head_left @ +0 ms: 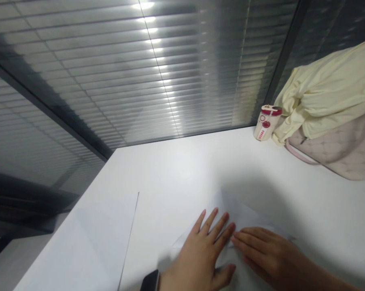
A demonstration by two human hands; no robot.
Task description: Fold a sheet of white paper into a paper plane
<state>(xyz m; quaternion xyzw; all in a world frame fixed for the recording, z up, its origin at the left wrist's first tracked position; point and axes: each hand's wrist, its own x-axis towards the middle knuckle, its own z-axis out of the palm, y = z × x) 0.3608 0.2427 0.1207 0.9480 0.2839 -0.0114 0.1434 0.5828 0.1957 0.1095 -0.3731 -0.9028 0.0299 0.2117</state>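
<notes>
Both hands lie flat and open, gripping nothing. The left hand (197,254) has its fingers spread, and the right hand (261,250) has its fingers together. Their fingertips nearly meet on a white paper sheet (246,214), which is angled on the white tabletop (200,169). Its outline is faint against the surface, and part of it is hidden by the hands.

A second paper sheet (100,242) lies near the tabletop's left edge. A red-capped white tumbler (267,123) stands in the far corner, beside cream cloth (328,93) and a pale pink quilted bag (337,149).

Risk: the smooth tabletop offers little grip, so uneven hand pressure could slide or skew the sheet. White-on-white contrast could hide any misalignment.
</notes>
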